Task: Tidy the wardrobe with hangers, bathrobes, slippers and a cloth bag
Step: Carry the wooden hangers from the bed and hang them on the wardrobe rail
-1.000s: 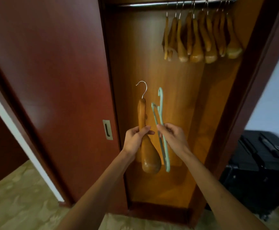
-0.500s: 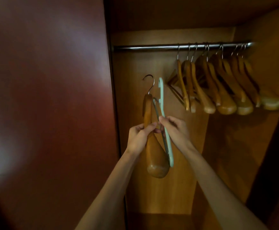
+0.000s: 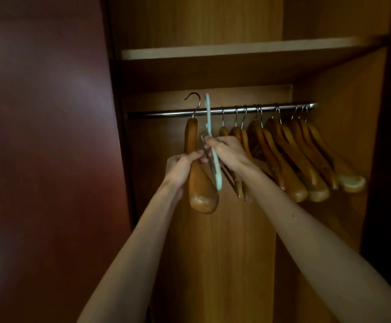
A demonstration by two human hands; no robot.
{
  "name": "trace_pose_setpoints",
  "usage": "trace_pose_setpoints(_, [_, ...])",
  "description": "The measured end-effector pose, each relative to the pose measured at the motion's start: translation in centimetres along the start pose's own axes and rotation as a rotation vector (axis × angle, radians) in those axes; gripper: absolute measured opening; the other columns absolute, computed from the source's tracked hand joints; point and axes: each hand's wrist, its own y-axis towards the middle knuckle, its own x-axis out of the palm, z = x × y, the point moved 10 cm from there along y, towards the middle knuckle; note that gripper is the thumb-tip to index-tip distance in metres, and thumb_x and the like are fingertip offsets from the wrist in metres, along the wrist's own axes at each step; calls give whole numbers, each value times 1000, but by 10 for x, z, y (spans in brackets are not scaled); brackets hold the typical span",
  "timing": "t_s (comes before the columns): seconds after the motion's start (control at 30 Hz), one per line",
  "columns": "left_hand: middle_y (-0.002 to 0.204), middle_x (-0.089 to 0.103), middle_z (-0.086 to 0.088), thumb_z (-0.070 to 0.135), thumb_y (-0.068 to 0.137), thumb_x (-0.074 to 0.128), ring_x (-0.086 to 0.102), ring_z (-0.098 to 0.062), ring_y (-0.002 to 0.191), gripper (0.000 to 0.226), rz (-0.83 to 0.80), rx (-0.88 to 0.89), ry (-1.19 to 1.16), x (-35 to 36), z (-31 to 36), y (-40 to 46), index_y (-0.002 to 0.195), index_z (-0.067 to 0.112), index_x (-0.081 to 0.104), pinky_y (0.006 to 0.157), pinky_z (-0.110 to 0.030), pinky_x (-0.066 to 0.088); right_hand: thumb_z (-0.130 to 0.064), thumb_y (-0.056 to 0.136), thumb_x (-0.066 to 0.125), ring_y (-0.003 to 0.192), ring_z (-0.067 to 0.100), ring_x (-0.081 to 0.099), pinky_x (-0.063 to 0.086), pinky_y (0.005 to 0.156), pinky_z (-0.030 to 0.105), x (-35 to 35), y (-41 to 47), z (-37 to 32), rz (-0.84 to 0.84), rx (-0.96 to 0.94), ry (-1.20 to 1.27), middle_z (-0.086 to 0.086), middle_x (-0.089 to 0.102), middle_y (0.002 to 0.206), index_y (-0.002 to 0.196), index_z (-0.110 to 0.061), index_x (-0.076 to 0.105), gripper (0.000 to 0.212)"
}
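Ahead, the wardrobe (image 3: 213,252) stands open, its dark red door (image 3: 45,159) slid to the left side. A shelf (image 3: 236,51) crosses near the top, with the rail (image 3: 161,113) just under it. Wooden hangers (image 3: 301,164) crowd the rail's right half, hooks over the bar. My left hand (image 3: 180,167) grips a wooden hanger (image 3: 201,190) by its neck, fingers curled round it; its hook (image 3: 193,103) stands above the rail's left half, and I cannot tell if it touches the bar. My right hand (image 3: 229,152) pinches a mint hanger (image 3: 213,148) just beside it, its top rising past the rail too. Both hangers sit left of the hung row.
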Motion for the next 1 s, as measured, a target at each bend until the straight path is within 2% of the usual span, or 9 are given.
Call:
trace_pose_setpoints(0.1, [90,79,-5,38,87,73,73,-18,82,33,-17,-6,26,4,3,25,92,7,80,83,-32,58,-38,98,54,66,13,61,49,57,23,-8,22,4,12,28,-11,1,65,74,93,-14,73,30])
trace_pose_setpoints(0.17, [90,79,-5,38,87,73,71,-16,79,30,-19,-26,29,3,1,41,90,9,81,88,-35,57,-35,99,54,67,12,61,49,56,21,-9,35,9,6,45,-21,1,65,77,97,-13,72,28])
trace_pose_setpoints(0.37, [92,79,-7,37,86,73,72,-19,82,31,-23,-71,49,9,-12,72,94,8,80,83,-31,58,-34,99,55,61,7,59,42,47,17,-6,68,29,58,144,-48,0,66,76,101,-13,72,27])
trace_pose_setpoints(0.43, [94,79,-10,36,86,74,71,-21,84,30,-30,-84,26,11,-20,78,93,7,80,86,-35,58,-32,99,56,60,7,59,42,46,17,-4,76,36,78,171,-55,0,66,74,101,-14,71,23])
trace_pose_setpoints(0.5, [96,78,-13,36,86,75,71,-24,86,29,-39,-102,12,14,-28,82,91,8,81,90,-39,58,-31,99,57,60,8,59,42,47,18,-1,81,44,96,204,-57,-1,66,76,103,-15,68,19])
trace_pose_setpoints(0.6, [95,79,-11,34,88,74,71,-24,89,29,-57,-116,9,18,-40,84,92,7,80,92,-39,57,-31,97,58,63,11,66,48,51,22,-1,91,58,144,258,-54,1,72,81,105,-14,69,22])
trace_pose_setpoints(0.77, [85,75,-10,37,87,75,69,-22,82,31,-86,-146,-6,24,-58,83,91,7,81,90,-38,57,-32,97,57,41,8,62,48,44,19,-8,95,66,202,287,-166,0,73,75,107,-11,70,26])
trace_pose_setpoints(0.87, [87,75,-11,38,86,76,68,-18,76,31,-95,-154,-22,27,-62,84,89,8,82,81,-33,56,-34,98,57,50,11,67,52,47,21,-14,98,63,227,281,-199,1,73,77,108,-10,67,28])
trace_pose_setpoints(1.0, [78,74,-6,37,86,76,66,-16,73,30,-82,-149,-36,27,-61,84,90,9,82,80,-33,54,-37,99,56,66,15,73,54,53,22,-11,101,57,235,238,-218,2,71,81,112,-11,65,31])
